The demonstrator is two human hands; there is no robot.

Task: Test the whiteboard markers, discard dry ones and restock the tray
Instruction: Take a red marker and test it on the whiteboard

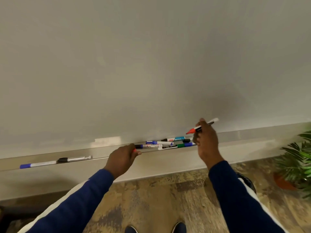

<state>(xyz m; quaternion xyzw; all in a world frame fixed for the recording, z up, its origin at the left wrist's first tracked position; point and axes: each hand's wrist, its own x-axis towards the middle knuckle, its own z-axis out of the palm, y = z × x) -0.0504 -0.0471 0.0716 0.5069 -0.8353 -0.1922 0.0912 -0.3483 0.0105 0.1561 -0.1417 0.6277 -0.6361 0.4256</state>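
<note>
Closest in, left sleeve (75,204) and right sleeve (235,195), dark blue with white trim, reaching up and forward. Between them at the bottom edge, toes of two dark shoes (131,229) on mottled brown carpet (159,195)

Further out, left hand (121,158) at the front lip of the tray (244,134), knuckles toward the camera, fingers curled together round a small red piece (134,150), only its end visible; cap or not, impossible to tell. Right hand (206,140) higher, fingers clamped round the red marker (202,126): white barrel slanting up to the right, orange-red pointed end down-left, just above the tray and in front of the bottom strip of the whiteboard (151,64). Touching the board or not: cannot tell

On the tray between the two hands, a loose heap of markers, lying flat and close together: black-capped marker (146,146) nearest the left hand, blue marker (155,142) just behind it, black-labelled marker (168,146) end to end with a green-and-blue marker (184,145), and at the back, against the board, a teal-ended marker (175,138). Short black piece (186,140) just beside the right hand, partly hidden by it

Well apart, far left on the same tray, blue-capped marker (37,164) and silver marker (75,159) with a black clip, end to end

Far right on the floor, potted plant (297,162), green fronds over a terracotta pot
</note>
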